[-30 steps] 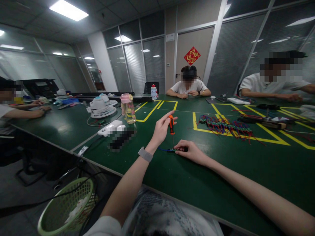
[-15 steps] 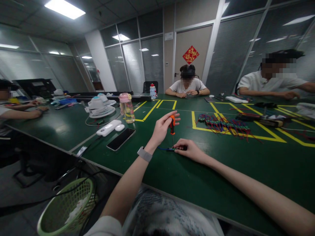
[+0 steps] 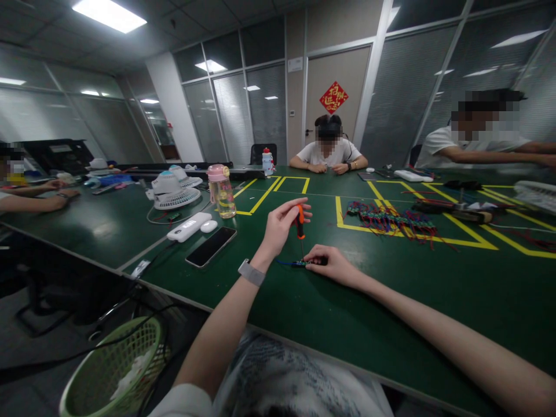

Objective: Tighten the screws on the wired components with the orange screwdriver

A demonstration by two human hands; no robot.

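My left hand (image 3: 278,226) is closed round the orange handle of a small screwdriver (image 3: 299,223), held upright with its tip down on a small green connector block (image 3: 299,264) with blue wires. My right hand (image 3: 332,265) lies on the green table (image 3: 369,313) and pinches that block to hold it in place. A grey watch band sits on my left wrist. A pile of similar green blocks with red and blue wires (image 3: 388,219) lies farther back inside a yellow-taped box.
A black phone (image 3: 211,246), a white power bank (image 3: 189,226), a pink-lidded bottle (image 3: 221,191) and two small fans (image 3: 171,190) stand to the left. A green basket (image 3: 108,370) sits on the floor. Other people sit at the far end, left and right.
My hands stay on the screwdriver and block, shifted slightly left in view as my head turned. The fingers on the handle have moved a little.
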